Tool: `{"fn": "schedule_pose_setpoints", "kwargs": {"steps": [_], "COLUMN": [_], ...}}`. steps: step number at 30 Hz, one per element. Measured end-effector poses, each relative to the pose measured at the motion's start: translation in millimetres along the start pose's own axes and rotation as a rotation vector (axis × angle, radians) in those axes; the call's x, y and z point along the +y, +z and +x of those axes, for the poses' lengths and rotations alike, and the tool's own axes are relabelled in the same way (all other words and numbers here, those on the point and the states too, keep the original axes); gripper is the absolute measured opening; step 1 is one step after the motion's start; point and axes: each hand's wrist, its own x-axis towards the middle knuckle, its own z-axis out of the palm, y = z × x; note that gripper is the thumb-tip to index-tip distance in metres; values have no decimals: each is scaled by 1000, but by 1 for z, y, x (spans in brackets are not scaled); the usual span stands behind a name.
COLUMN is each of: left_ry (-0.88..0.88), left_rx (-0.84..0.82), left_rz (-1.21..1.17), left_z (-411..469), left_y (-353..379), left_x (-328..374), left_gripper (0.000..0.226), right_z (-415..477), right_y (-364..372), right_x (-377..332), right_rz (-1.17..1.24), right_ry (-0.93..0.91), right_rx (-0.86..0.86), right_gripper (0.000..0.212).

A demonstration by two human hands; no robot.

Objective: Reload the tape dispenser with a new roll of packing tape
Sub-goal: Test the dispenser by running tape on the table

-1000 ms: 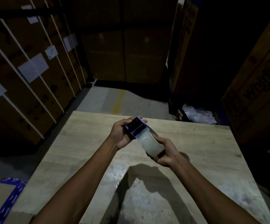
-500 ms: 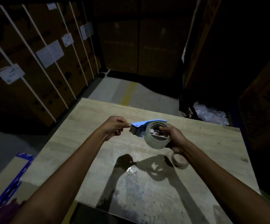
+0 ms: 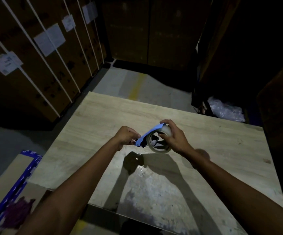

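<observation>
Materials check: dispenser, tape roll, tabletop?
Dispenser: likely moulded plastic, matte blue, smooth and uniformly coloured. Tape roll: clear or pale plastic film, glossy, whitish where the layers stack. Tabletop: pale wood or wood-look laminate, grain lines visible, worn grey patch near the front; which one is unclear.

- Two forearms in view, both bare from the bottom frame edge to the wrist; no sleeve edge visible.
- Left hand: bare, ungloved; no ring, watch or band seen.
- Right hand: bare, ungloved; wrist unadorned.
- Lighting dim; finer detail of nails and knuckles not resolvable.
</observation>
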Motion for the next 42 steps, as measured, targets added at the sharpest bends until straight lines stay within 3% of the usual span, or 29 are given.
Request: {"fn": "schedule_pose_setpoints", "kwargs": {"steps": [8, 15, 20, 34, 37, 40, 42], "left_ry": [-188, -162, -10, 320, 563, 784, 862], "left_rx": [43, 51, 170, 93, 122, 31, -16], "left_rz": [-106, 16, 231, 576, 735, 997, 1046], "left_z": [40, 60, 70, 77, 71, 75, 72], "left_y": [-17, -20, -15, -13, -21, -31, -36], "left_x": [-44, -72, -89, -135, -143, -156, -161], "left_gripper": [3, 21, 22, 17, 13, 24, 28], "right_z": [15, 19, 19, 52, 65, 77, 82], "right_y": [45, 69, 77, 104, 108, 113, 116], "right_x": [9, 11, 16, 17, 9, -1, -6], "right_rz": [-225, -334, -399, -687, -756, -786, -746], "right_ry": [-108, -141, -123, -104, -104, -157, -191], "right_rx": [-56, -138, -145, -264, -306, -338, -341], "right_gripper": [47, 54, 59, 59, 62, 67, 80]}}
